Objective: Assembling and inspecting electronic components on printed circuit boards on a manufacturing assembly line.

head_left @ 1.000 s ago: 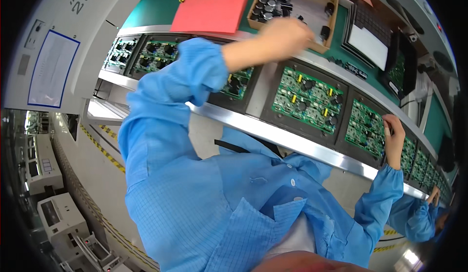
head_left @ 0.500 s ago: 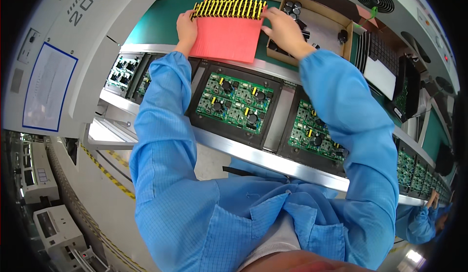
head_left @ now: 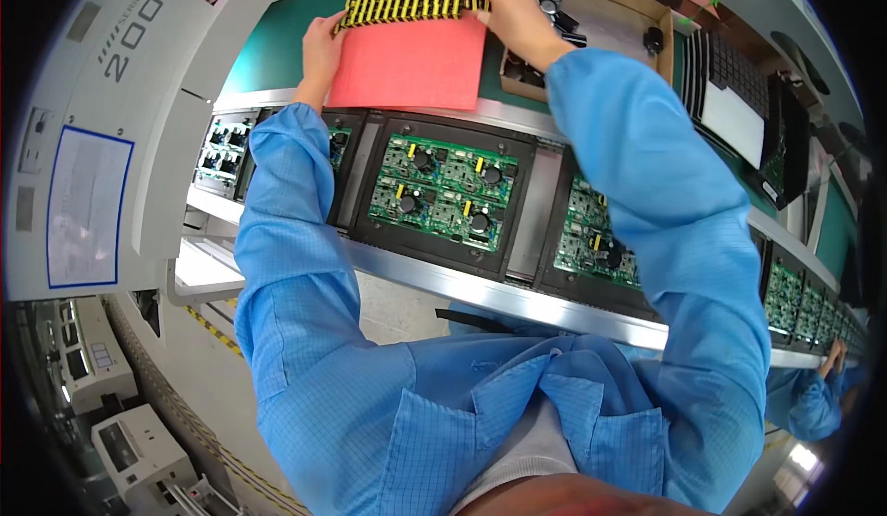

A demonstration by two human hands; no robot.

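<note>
Components (head_left: 411, 0); left grip (head_left: 321, 51), right grip (head_left: 519, 19) at ends

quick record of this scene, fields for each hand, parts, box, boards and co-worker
left hand: at left end of parts row, hold unclear
right hand: at row's right end, hold unclear
parts row: yellow-and-black, along red sheet's far edge
box: cardboard, black parts inside
boards: green, in black carriers
co-worker's hand: far right

A person's arms outstretched, left arm (head_left: 300, 202) slightly bent, left grip (head_left: 321, 52) with fingertips turned inward, right arm (head_left: 661, 188) angled in leftward, right grip (head_left: 520, 19) with fingers curled, thumb spread below.
</note>
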